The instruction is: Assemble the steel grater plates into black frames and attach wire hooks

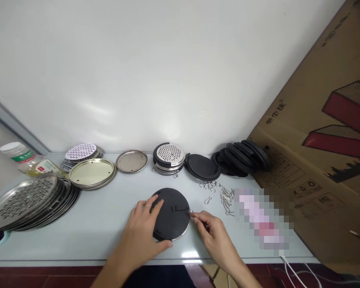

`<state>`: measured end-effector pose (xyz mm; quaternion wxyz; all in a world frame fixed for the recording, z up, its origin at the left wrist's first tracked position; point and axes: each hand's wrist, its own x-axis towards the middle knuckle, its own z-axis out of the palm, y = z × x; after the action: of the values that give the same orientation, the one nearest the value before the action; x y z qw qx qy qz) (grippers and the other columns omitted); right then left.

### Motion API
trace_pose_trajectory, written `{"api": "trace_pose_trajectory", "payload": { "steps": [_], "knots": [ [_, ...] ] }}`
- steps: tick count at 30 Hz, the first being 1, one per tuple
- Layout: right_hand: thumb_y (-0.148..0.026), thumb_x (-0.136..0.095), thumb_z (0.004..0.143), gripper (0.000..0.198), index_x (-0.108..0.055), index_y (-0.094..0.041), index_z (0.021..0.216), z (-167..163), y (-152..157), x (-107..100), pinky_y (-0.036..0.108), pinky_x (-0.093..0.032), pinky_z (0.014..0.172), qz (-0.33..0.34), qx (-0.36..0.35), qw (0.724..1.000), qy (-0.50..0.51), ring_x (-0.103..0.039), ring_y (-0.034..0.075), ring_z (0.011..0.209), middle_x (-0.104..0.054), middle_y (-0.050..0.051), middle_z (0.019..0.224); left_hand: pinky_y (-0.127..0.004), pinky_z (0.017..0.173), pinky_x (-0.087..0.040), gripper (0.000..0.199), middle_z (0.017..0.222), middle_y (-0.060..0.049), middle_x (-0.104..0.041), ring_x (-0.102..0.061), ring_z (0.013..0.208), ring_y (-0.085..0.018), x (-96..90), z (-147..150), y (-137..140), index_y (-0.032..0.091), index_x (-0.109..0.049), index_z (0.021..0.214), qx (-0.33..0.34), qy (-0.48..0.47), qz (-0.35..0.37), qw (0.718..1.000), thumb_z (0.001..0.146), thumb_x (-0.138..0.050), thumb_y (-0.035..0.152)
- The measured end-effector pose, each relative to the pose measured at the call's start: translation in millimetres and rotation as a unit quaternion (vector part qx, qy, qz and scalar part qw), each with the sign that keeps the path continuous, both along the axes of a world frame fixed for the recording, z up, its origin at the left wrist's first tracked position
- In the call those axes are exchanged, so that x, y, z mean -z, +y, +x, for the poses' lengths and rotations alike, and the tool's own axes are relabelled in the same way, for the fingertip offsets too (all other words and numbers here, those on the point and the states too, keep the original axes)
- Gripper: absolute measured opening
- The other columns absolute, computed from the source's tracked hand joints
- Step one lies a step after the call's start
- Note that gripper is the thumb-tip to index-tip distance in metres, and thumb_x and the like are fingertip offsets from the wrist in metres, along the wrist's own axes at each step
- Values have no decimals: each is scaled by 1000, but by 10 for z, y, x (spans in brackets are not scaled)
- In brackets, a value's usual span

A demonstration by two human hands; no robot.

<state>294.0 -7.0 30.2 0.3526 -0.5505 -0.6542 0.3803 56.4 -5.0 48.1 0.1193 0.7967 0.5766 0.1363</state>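
A round black disc (174, 224) with a metal rim and a small raised catch lies on the table in front of me. My left hand (142, 228) grips it from the left, fingers across its top and thumb by the lower edge. At the disc's right edge, my right hand (211, 232) pinches a small metal ring (191, 211); how the ring meets the disc is too small to tell. Several loose rings (210, 185) and wire clips (226, 199) lie beyond my right hand.
Along the wall stand grater plates (27, 200), pale metal discs (91, 173), a single metal disc (132, 161), assembled round graters (170, 154) and black lids (243, 158). A jar (24, 160) is far left. A cardboard box (318, 168) borders the right; white cables (288, 270) hang at the front.
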Motion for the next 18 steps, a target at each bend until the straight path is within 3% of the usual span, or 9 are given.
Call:
{"api": "trace_pose_trajectory", "payload": {
  "steps": [4, 8, 10, 14, 18],
  "knots": [
    [-34, -48, 98, 33, -77, -18, 101, 48, 55, 28, 30, -44, 63, 26, 37, 998, -38, -62, 21, 68, -68, 5, 74, -48, 88, -43, 79, 135, -18, -56, -53, 111, -37, 180, 316, -307, 18, -51, 141, -59, 49, 43, 996, 70, -75, 44],
    [-36, -52, 96, 32, -77, -17, 105, 181, 129, 80, 30, -46, 65, 23, 69, 997, -40, -64, 22, 72, -71, 5, 78, -45, 88, -42, 66, 129, -16, -60, -56, 111, -34, 301, 354, -487, 19, -51, 139, 3, 58, 76, 995, 78, -66, 39],
    [-36, -53, 95, 32, -76, -16, 106, 234, 169, 87, 30, -46, 65, 20, 70, 997, -39, -64, 22, 71, -73, 5, 79, -44, 87, -42, 59, 126, -15, -62, -59, 108, -33, 276, 326, -489, 20, -55, 135, 22, 51, 78, 995, 79, -66, 37],
    [-33, -52, 95, 30, -78, -17, 100, 241, 257, 35, 30, -46, 65, 38, 54, 997, -44, -65, 21, 71, -74, 6, 81, -43, 83, -43, 38, 110, -11, -66, -61, 98, -30, 72, 334, -319, 21, -64, 117, -5, 26, 64, 998, 82, -64, 37],
    [-27, -50, 94, 29, -78, -18, 92, 165, 328, -13, 29, -44, 62, 59, 35, 995, -79, -62, 19, 65, -71, 4, 73, -43, 84, -44, 36, 108, -9, -66, -59, 98, -28, -54, 458, -62, 20, -62, 119, 4, -11, 80, 997, 86, -61, 34]
  ]
}}
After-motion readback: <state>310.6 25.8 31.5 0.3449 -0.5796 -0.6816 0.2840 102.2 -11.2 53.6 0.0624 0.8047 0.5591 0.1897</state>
